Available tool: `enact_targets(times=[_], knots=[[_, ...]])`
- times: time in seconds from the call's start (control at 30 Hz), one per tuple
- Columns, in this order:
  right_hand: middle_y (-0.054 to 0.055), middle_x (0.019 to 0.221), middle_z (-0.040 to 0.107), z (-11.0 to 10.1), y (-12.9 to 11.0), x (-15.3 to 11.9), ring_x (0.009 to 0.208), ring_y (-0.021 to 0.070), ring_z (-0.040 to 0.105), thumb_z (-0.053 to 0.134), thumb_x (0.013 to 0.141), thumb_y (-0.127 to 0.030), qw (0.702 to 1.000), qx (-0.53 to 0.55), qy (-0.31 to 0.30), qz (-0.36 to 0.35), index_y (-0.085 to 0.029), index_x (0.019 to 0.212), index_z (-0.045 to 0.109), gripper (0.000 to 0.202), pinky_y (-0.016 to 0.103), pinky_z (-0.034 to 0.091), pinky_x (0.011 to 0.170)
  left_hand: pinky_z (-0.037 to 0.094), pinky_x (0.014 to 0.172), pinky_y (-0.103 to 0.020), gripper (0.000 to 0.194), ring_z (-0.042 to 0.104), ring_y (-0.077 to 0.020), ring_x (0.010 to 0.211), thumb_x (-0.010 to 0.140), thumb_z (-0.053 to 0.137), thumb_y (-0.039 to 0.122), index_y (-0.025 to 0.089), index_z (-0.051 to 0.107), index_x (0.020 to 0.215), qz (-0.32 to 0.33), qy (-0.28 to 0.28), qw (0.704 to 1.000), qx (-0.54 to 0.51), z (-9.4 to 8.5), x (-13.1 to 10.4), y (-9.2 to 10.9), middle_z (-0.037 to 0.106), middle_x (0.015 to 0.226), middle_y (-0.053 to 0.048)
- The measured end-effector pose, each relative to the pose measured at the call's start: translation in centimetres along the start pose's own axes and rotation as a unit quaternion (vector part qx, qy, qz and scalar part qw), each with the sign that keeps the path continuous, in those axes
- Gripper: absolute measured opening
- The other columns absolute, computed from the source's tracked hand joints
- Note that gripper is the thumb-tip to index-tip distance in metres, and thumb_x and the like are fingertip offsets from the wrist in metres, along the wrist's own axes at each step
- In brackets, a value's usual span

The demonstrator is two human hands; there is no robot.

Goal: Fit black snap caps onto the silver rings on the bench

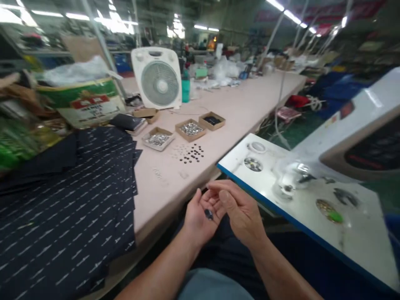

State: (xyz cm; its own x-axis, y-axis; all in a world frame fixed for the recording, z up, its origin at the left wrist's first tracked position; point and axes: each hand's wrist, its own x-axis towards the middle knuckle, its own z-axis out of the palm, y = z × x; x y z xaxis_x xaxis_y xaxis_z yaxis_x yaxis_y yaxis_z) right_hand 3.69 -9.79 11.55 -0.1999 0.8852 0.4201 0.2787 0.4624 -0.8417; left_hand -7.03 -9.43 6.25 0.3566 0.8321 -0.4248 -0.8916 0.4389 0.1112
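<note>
While the left hand (200, 214) lies palm up with its fingers (215, 200) loosely curled, a small dark button (208, 214) rests in the hollow of that palm. It looks round, nearly black and slightly glossy; finer detail is too small to tell. The right hand (242, 212) sits just beside and partly over the left, its fingers (223, 189) drawn together above the left fingertips, close to the button but apparently not gripping it. Both hands hover over the person's lap, in the gap between two surfaces.

To the left runs a long pale pink worktop (237, 104), its near edge passing just beyond the hands. A scatter of similar dark buttons (192, 153) lies loose on it, and behind them three shallow cardboard trays (190, 128) stand in a row, two holding silvery pieces and one dark pieces. A stack of dark patterned fabric (68, 200) covers the near left end and hangs over the edge. Farther back stands a white box fan (158, 78).

To the right, a white machine table with a blue edge (250, 189) angles close to the right hand; small round dies and a green knob (335, 216) sit on it. The open room for the hands is the narrow space between these two edges.
</note>
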Motion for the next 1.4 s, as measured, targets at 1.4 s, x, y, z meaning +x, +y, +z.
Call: enact_targets(times=[1.4], knots=[[-0.002, 0.073, 0.067, 3.7, 5.8, 13.1, 0.066, 0.0130, 0.061, 0.060, 0.081, -0.012, 0.922, -0.210, -0.263, 0.192, -0.020, 0.076, 0.069, 0.012, 0.022, 0.043, 0.059, 0.055, 0.065, -0.023, 0.032, 0.066, -0.0151, 0.078, 0.100, 0.048, 0.036, 0.011, 0.067, 0.094, -0.105, 0.097, 0.989, -0.037, -0.1, 9.4, 8.1, 0.069, 0.093, -0.009]])
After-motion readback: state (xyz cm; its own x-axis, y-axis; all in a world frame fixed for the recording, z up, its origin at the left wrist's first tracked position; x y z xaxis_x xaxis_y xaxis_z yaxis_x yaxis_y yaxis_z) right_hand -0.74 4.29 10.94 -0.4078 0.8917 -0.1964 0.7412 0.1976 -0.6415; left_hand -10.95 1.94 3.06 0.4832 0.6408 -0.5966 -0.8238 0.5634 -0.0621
